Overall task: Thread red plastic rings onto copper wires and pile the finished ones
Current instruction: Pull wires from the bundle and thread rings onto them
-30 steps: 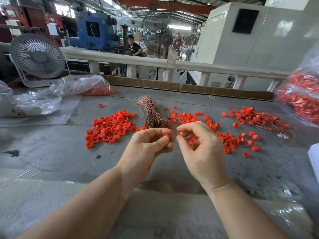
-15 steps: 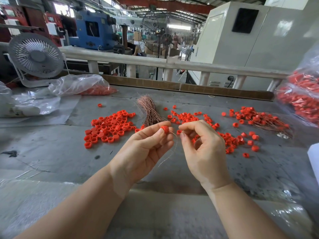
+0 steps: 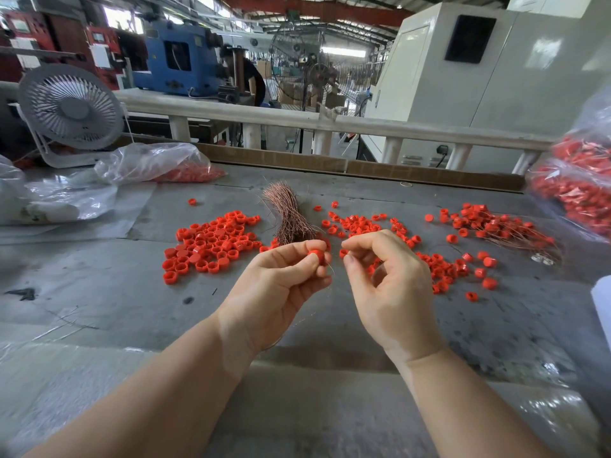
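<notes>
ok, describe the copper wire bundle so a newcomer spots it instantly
Start from the grey worktable and find the two big scatters of loose red rings. The copper wire bundle lies between them, just beyond the left hand. It is the only ring-free sheaf of bare pinkish strands, fanned at its far end.

We have only one view, from a camera on the person's head. It looks forward and down over the grey desk (image 3: pixel 99 292), close above the two hands (image 3: pixel 330 285) in the middle. Its wide angle also takes in the railing (image 3: pixel 396 125) and the factory hall behind.
</notes>
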The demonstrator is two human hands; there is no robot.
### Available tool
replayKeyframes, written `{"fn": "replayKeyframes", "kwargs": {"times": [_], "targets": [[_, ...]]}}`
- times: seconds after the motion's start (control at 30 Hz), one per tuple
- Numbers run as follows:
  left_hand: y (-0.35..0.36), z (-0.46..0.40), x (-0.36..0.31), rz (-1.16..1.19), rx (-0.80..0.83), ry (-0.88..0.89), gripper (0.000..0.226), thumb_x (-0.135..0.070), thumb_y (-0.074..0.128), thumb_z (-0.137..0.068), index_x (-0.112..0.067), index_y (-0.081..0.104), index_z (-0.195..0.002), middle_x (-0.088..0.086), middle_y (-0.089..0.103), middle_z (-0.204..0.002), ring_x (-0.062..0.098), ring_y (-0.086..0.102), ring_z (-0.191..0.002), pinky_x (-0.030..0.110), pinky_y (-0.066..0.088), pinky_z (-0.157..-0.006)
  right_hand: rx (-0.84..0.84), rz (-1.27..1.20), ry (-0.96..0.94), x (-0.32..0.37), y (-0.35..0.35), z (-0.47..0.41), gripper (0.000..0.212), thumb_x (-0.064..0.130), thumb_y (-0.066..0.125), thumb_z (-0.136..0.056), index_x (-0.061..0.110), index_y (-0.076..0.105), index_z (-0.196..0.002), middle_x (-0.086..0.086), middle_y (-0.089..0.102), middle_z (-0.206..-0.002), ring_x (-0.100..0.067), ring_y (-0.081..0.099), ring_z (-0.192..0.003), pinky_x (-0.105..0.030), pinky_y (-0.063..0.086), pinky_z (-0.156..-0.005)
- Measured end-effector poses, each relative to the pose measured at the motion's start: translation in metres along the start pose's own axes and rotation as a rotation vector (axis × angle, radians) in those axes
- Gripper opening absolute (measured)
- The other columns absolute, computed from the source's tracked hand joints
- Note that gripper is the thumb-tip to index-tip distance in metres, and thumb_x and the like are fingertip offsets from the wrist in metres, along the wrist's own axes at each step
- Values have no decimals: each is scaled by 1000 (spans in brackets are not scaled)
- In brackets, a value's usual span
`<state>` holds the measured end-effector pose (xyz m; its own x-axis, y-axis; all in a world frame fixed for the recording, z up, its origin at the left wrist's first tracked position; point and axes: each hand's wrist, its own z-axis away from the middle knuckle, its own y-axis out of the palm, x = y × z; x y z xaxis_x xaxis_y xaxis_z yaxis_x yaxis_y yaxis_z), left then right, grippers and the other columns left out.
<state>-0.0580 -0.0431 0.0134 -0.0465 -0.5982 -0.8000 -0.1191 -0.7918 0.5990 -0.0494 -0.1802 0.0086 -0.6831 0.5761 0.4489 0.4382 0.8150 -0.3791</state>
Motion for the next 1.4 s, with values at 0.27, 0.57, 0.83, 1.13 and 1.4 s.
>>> {"fn": "replayKeyframes", "kwargs": {"times": [0.27, 0.57, 0.83, 1.13, 1.4], "targets": [[-3, 0, 2, -60, -68, -9, 15, -8, 62, -64, -9, 73, -75, 7, 72, -73, 8, 64, -57, 19, 55, -58, 144, -63, 7, 2, 1, 1, 15, 9, 64, -74, 14, 66, -88, 7, 59, -79, -9, 56, -72, -7, 34, -62], [-1, 2, 3, -81, -13, -8, 19, -15, 64, -66, -6, 73, -80, 4, 63, -63, 6, 57, -54, 20, 55, -60, 109, -149, 32, -1, 1, 0, 3, 13, 65, -80, 14, 68, -81, 11, 60, -75, -1, 55, -70, -6, 36, -64], [1, 5, 4, -180, 28, 39, 19, -23, 64, -68, -12, 76, -77, 2, 67, -66, 7, 60, -56, 21, 55, -60, 121, -288, 167, 1, 0, -2, 15, 14, 70, -80, 29, 66, -80, 9, 66, -77, -3, 60, -72, -9, 40, -64], [2, 7, 3, -325, -28, 193, 17, -20, 70, -61, -19, 76, -76, 2, 72, -74, 9, 64, -65, 20, 55, -61, 221, -579, 456, 1, -3, -4, 5, 32, 68, -75, 30, 72, -75, 11, 67, -67, 0, 53, -56, -15, 41, -47], [3, 7, 5, -530, -113, 363, 7, -14, 71, -68, -15, 71, -74, -1, 66, -60, 7, 59, -54, 17, 52, -56, 215, -605, 385, -1, -2, -3, 11, 38, 70, -66, 34, 73, -77, 10, 69, -69, 1, 54, -56, -11, 40, -50]]}}
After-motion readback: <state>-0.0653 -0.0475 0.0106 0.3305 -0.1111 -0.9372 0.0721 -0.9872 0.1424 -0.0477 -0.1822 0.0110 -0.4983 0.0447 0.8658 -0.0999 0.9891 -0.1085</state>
